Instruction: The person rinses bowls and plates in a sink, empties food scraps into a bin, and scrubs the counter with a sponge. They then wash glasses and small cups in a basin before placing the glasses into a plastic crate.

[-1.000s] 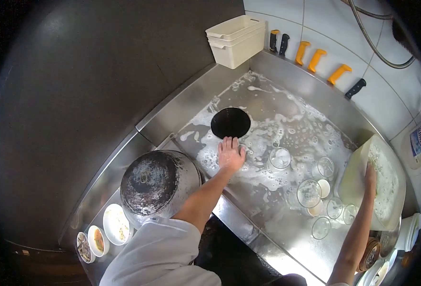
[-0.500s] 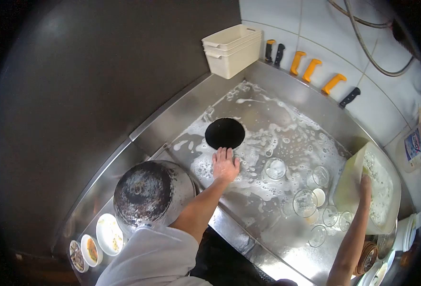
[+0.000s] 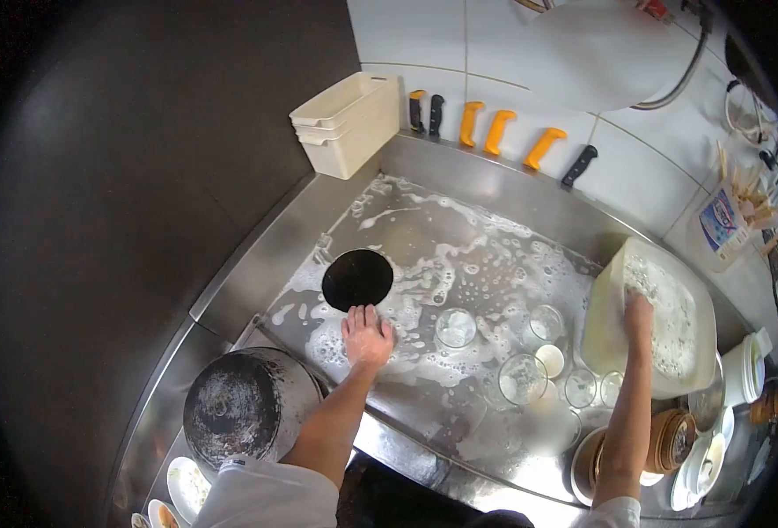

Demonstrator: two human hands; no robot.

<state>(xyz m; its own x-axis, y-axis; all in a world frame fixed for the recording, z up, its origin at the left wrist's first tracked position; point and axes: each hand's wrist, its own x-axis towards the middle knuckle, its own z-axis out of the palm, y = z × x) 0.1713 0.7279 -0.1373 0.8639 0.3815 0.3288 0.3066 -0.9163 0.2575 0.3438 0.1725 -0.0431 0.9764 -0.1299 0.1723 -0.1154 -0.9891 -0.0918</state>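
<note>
My left hand [image 3: 368, 341] lies flat with fingers stretched out on the wet, sudsy metal surface [image 3: 411, 233], at the near edge of a round black opening [image 3: 357, 280]. My right hand [image 3: 638, 315] dips into the foamy water of a pale plastic tub [image 3: 606, 312]. Suds cover its fingers, so whatever it may hold is hidden. Between the hands stand a foam-filled glass [image 3: 455, 327], a wider clear glass [image 3: 523, 379], a small white cup [image 3: 549, 360] and several other clear glasses [image 3: 580, 387].
A large blackened pot [image 3: 235, 405] is upside down at my left, near white bowls with food scraps [image 3: 188, 487]. Stacked cream bins [image 3: 341, 132] stand at the back. Several knives [image 3: 499, 132] line the tiled wall. Plates [image 3: 704, 471] and brown round containers [image 3: 671, 440] sit at right.
My view has shifted right, so the scene moves left. My right hand has gone from the tub's near inner wall into the foam. My left hand stays beside the opening.
</note>
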